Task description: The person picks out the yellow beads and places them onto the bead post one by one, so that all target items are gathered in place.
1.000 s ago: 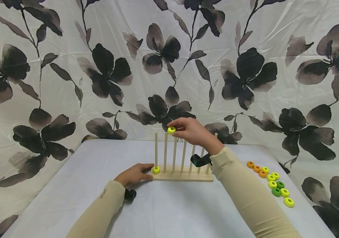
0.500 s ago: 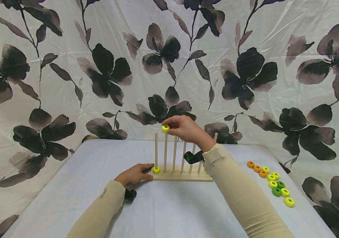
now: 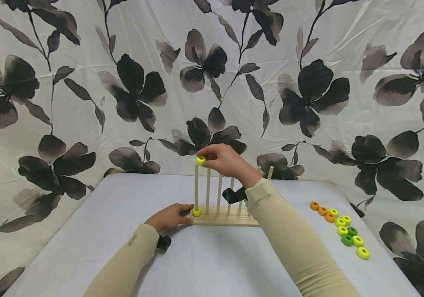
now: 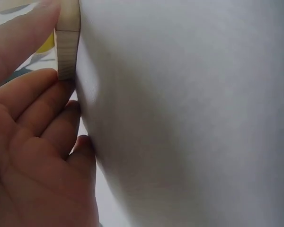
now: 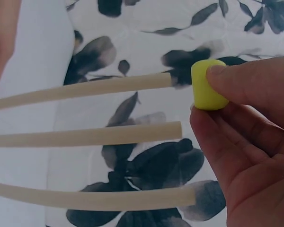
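My right hand (image 3: 226, 160) pinches a yellow bead (image 3: 201, 160) between thumb and fingers, close above the top of the leftmost peg (image 3: 196, 185). In the right wrist view the bead (image 5: 203, 90) is just apart from the bare peg tips. The pegs stand upright in a row on a wooden base (image 3: 223, 220). Another yellow bead (image 3: 196, 212) sits at the foot of the leftmost peg. My left hand (image 3: 169, 217) holds the base's left end between thumb and fingers. In the left wrist view, fingertips touch the base's end (image 4: 67, 52). My right forearm hides part of the rack's right side.
On the right of the white-covered table (image 3: 104, 214) lie loose beads: orange ones (image 3: 322, 211), yellow ones (image 3: 363, 253) and green ones (image 3: 347, 240). A floral cloth (image 3: 252, 103) hangs behind the table.
My right hand has moved left with the yellow bead, from near the second peg to above the leftmost one. My left hand has stayed at the base's end.
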Demonstrator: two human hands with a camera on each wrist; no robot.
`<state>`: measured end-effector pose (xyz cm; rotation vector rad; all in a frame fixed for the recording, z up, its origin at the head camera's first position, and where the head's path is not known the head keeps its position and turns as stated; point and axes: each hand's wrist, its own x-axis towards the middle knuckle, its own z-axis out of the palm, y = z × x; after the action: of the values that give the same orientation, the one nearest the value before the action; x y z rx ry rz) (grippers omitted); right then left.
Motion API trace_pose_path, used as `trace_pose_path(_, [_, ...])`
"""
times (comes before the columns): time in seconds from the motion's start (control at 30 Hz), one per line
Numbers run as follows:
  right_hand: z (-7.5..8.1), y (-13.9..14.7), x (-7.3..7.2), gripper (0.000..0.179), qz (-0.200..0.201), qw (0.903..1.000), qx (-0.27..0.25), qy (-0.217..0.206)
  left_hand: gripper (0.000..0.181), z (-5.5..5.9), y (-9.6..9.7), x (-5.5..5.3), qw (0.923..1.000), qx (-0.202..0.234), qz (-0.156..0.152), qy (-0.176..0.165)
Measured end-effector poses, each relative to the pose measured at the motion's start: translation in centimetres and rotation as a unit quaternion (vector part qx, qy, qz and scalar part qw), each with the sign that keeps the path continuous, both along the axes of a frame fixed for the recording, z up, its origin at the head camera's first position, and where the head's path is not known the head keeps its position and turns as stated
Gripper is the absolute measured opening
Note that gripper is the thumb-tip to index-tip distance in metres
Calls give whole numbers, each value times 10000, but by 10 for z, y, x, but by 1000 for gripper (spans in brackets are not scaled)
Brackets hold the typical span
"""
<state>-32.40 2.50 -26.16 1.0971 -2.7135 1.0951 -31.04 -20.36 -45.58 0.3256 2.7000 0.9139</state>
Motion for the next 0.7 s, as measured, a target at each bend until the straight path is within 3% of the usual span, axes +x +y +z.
trace_pose_path(0.47, [-7,-11,-5,30,4,9998,-75,-162,69,0,1,-2,9993,-343,-91,-81])
trace_pose_path(0.7, [-8,-15,-6,31,9,9999,71,-71,67,0,1,-1,9991,-380,-178,44])
